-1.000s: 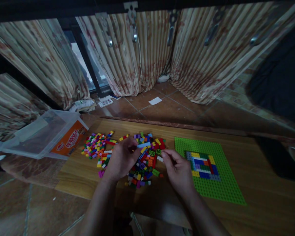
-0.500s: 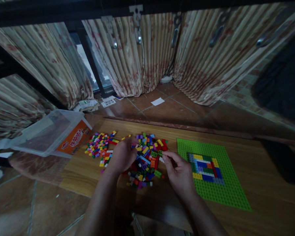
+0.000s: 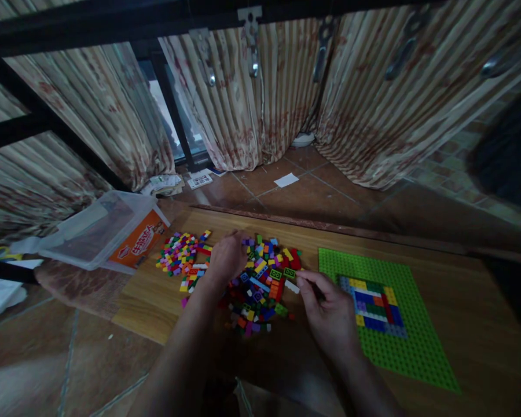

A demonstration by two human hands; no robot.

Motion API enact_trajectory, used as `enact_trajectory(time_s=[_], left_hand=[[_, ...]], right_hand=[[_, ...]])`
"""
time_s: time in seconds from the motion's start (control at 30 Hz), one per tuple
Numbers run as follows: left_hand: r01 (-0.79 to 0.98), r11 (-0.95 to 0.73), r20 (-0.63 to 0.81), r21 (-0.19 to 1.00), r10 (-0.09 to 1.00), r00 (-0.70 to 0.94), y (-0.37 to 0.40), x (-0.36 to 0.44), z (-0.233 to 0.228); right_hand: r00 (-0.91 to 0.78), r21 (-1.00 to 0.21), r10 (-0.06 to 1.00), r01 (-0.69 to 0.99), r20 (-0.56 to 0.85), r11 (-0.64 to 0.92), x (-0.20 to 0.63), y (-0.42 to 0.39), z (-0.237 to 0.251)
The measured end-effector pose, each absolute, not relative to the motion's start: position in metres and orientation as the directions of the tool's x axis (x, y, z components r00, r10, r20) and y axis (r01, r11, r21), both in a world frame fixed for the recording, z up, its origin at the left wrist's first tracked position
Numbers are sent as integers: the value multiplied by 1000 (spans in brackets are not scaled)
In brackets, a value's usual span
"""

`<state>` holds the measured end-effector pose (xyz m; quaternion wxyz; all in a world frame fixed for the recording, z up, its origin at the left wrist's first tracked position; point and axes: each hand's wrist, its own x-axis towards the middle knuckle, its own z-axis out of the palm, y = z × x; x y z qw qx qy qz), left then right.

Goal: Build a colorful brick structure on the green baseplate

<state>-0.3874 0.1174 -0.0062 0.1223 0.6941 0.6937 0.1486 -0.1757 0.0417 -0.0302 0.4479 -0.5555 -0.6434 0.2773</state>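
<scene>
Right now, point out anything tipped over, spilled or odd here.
The clear plastic box lies tilted at the board's left edge, half off it. Papers lie scattered on the tiled floor by the curtains. The loose bricks sit heaped on the board.

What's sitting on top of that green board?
On the green baseplate sits a flat rectangle of coloured bricks: yellow, blue, red, green, grey. The right hand covers its near-left edge, so anything there is hidden.

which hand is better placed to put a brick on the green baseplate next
Probably the right hand: it sits at the edge of the green baseplate. The left hand is farther off, over the brick pile.
</scene>
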Motion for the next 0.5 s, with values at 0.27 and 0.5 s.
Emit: enact_trajectory(time_s=[0.27,0.5], left_hand=[[673,-123,97,730,992,76,90,-400,17],[277,-88,31,957,978,204,65,-361,8]], right_hand=[[26,-880,965,416,262,228,-181,40,-31],[46,-976,988,172,144,134,-191,40,-27]])
